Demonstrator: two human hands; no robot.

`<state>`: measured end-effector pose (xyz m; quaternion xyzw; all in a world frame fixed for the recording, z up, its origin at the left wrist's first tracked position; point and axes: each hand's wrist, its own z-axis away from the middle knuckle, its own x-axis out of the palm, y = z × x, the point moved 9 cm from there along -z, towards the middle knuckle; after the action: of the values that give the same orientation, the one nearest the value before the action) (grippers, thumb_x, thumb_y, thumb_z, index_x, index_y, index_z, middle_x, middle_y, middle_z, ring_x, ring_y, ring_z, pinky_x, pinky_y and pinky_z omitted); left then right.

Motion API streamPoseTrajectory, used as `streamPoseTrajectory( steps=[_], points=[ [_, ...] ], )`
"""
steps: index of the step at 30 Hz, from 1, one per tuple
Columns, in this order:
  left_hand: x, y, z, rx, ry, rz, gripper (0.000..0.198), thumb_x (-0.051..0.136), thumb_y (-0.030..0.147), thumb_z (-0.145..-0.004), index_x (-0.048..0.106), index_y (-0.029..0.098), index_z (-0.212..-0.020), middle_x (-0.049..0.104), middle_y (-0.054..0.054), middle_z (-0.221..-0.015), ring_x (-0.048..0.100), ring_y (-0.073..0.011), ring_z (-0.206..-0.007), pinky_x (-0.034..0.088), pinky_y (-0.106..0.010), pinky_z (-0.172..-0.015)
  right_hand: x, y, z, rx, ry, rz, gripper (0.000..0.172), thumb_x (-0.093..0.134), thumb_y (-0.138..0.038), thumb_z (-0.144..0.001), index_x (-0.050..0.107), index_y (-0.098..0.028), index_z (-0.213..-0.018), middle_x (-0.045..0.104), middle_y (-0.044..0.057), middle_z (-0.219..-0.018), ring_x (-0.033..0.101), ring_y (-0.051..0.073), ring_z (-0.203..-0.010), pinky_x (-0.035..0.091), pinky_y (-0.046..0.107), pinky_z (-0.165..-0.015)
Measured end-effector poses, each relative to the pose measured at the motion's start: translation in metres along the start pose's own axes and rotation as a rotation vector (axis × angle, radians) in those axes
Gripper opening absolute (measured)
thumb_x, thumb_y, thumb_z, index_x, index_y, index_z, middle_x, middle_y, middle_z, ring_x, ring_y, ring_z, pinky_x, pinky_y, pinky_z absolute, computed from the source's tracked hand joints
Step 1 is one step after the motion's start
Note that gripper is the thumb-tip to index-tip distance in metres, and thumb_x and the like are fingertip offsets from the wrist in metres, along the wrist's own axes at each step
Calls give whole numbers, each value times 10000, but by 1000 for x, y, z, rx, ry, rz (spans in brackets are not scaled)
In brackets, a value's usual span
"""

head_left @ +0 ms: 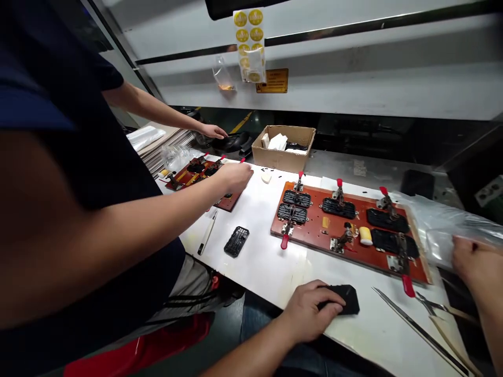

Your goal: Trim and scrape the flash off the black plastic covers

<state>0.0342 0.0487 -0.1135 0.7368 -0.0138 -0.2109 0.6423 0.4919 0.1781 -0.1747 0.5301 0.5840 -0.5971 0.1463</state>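
My left hand (pixel 308 311) grips the near end of a flat black rectangular plastic panel (pixel 346 299), thumb and fingers around it, low over the white table (pixel 271 272). At the right edge, my right hand (pixel 473 264) has its fingers closed at the edge of a clear plastic bag (pixel 451 228); part of the hand is out of view. Between and beyond my hands lies a reddish-brown fixture board (pixel 314 230). Red-handled toggle clamps (pixel 340 191) and several black ribbed panels (pixel 338 208) sit on it, with a yellow-white spool (pixel 365 235).
Near the right edge lie long tweezers (pixel 416 327) and scissors (pixel 442 309). A loose black panel (pixel 236 241) and a utility knife (pixel 207 233) lie left. A co-worker's hand (pixel 238 177) is over a second fixture board (pixel 228 203). A cardboard box (pixel 281 159) stands behind.
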Motion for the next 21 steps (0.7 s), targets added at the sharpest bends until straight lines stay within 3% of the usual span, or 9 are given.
streamPoseTrajectory(
  steps=[2,5,8,11,14,16,18,21],
  points=[
    [1,-1,-1,-8,-19,-5,201,721,286,-900,848,245,-1050,756,-81,-969,712,-202,-901,568,-298,-860,-3,-6,7,114,-23,151,628,331,-648,-929,779,-256,-1129,652,299,-921,633,534,-1061,451,652,-774],
    [2,1,2,-17,-55,-11,196,729,299,-893,851,255,-1040,755,-82,-996,708,-207,-924,569,-304,-864,-22,-40,26,104,-23,173,588,373,-600,-938,771,-214,-1132,710,278,-997,668,464,-982,454,560,-749],
    [1,4,1,-53,-68,-31,185,718,303,-904,851,263,-1026,748,-90,-1077,698,-228,-1020,559,-332,-935,-55,-75,63,144,15,51,592,434,-650,-925,766,-171,-1029,745,205,-889,674,374,-817,445,468,-706],
    [3,11,-5,-112,-60,-31,167,722,348,-916,858,270,-974,747,-90,-1097,676,-254,-1110,540,-354,-998,-69,-122,116,129,6,-166,569,509,-726,-913,767,-219,-931,754,92,-797,667,272,-722,461,374,-688],
    [13,28,-9,-129,-36,58,172,771,354,-883,856,281,-1014,730,-81,-1128,689,-242,-1081,546,-336,-980,-47,-168,183,99,-224,-390,498,559,-715,-914,782,-270,-930,795,50,-905,717,253,-793,532,328,-710],
    [17,36,-11,-134,7,78,179,802,339,-860,852,282,-1022,725,-72,-1097,693,-224,-1020,552,-325,-945,-27,-186,225,115,-390,-582,467,583,-703,-903,795,-299,-1003,807,47,-1033,748,260,-887,600,323,-783],
    [19,36,-12,-151,46,35,146,840,328,-826,855,281,-963,722,-63,-1043,688,-218,-985,551,-323,-911,-8,-187,254,175,-512,-761,478,628,-702,-866,798,-308,-1076,803,63,-1107,765,270,-902,647,336,-806],
    [22,25,-8,-180,45,-47,115,878,303,-781,860,291,-894,728,-56,-1021,694,-223,-967,547,-330,-877,20,-171,275,258,-664,-926,465,712,-674,-817,801,-295,-1070,801,91,-1095,775,290,-889,676,343,-764]
  ],
)
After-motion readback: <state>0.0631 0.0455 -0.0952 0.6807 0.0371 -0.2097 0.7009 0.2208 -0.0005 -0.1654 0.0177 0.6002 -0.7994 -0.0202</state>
